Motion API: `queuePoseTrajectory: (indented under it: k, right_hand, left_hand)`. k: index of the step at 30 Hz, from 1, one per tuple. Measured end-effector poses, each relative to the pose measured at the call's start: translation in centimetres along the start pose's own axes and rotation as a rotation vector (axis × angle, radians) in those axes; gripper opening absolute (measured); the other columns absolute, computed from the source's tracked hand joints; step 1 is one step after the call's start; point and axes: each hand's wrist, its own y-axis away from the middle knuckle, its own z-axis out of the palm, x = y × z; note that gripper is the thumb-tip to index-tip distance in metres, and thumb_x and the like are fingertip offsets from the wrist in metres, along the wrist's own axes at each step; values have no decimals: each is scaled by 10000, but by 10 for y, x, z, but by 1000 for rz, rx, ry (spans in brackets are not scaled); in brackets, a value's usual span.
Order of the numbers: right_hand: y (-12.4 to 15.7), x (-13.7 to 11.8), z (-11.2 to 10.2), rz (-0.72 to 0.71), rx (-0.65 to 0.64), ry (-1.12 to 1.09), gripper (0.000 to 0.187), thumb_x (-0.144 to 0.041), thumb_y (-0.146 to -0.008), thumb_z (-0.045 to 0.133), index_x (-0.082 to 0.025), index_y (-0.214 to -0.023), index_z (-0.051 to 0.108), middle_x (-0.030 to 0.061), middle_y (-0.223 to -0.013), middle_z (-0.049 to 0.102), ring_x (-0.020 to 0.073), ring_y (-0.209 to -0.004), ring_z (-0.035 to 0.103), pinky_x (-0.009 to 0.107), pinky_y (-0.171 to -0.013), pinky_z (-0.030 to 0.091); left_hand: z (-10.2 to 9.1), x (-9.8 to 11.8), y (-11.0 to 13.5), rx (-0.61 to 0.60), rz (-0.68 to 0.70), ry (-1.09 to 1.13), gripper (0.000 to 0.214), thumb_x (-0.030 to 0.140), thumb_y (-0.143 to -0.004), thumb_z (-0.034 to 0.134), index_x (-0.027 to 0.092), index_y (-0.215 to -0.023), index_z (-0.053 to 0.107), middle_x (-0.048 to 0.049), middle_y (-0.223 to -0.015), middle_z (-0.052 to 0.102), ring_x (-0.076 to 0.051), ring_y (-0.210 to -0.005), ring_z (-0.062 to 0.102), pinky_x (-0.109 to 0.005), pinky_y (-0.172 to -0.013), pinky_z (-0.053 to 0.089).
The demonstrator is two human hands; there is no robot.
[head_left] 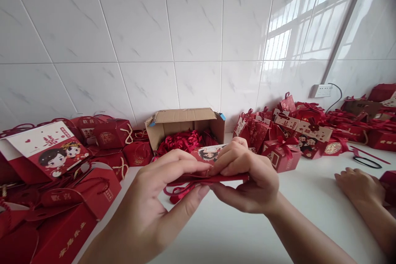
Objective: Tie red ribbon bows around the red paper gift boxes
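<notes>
Between my two hands, above the white table, is a red paper gift box [227, 178], looking folded nearly flat and seen almost edge-on. My left hand [161, 198] grips its left side, fingers on top and thumb underneath. From the right, my right hand [250, 175] pinches it with curled fingers above and the thumb below. A red ribbon [179, 194] loops down near my left thumb. A printed cartoon figure [210, 154] shows just behind my fingers; whether it belongs to the held box I cannot tell.
Behind stands an open cardboard carton [185, 116] with red ribbons [182, 141] inside. Red gift boxes crowd the left [68, 214]; finished-looking beribboned boxes [283, 154] stand at right. Another person's hand [360, 185] rests on the table near a black loop [367, 162].
</notes>
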Motion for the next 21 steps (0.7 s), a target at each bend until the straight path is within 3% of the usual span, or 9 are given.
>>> queuePoseTrajectory:
  k: [5,10,14,19,21]
  right_hand:
    - [0,-2,2,12,1,7,234,-116,-736,660,-208,-729,445,-14,-666,668,138,-571,600,345,-623,421]
    - [2,-2,4,68,66,4,243,-116,-709,703,-195,-747,476,9,-673,664,139,-550,592,341,-600,417]
    - [3,-2,7,114,98,-8,243,-97,-694,690,-194,-731,470,8,-672,653,137,-550,591,336,-601,424]
    - [7,2,17,239,115,-71,233,-100,-684,694,-194,-716,483,15,-703,643,133,-588,602,281,-565,442]
    - [11,3,22,352,122,-83,213,-138,-687,707,-195,-731,506,13,-704,634,127,-589,580,258,-544,444]
  left_hand:
    - [-1,0,0,-15,-45,85,212,159,-833,593,279,-1005,622,-14,-965,634,-155,-874,620,-218,-721,541]
    - [4,-1,0,152,-56,100,98,173,-799,653,262,-835,673,-6,-881,630,-154,-858,625,-208,-684,533]
    - [7,-2,-1,216,-75,55,76,173,-784,670,248,-787,682,-15,-901,640,-163,-892,630,-187,-630,533]
    - [3,-9,-5,213,-117,-22,54,221,-787,670,223,-734,680,-18,-867,663,-158,-851,642,-186,-654,542]
    - [-1,-14,-6,153,-199,22,70,274,-790,668,225,-838,685,-16,-850,677,-160,-783,659,-214,-649,562]
